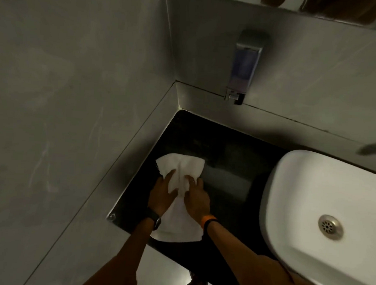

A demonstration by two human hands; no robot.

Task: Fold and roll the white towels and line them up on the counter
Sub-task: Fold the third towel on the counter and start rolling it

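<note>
One white towel (179,223) lies lengthwise on the black counter (225,148), running from the near edge toward the back. Its far end is bunched and wrinkled. My left hand (161,194) presses flat on the towel's left side, fingers spread. My right hand (196,195) rests on its right side, with the fingers pinching a fold near the middle. A dark watch sits on my left wrist and an orange band on my right. The towel's near edge hangs slightly over the counter front.
A white basin (299,190) with a metal drain (330,227) fills the right side of the counter. A soap dispenser (245,67) hangs on the back wall. The grey side wall (65,115) borders the counter on the left. A tap tip (372,147) shows at the right.
</note>
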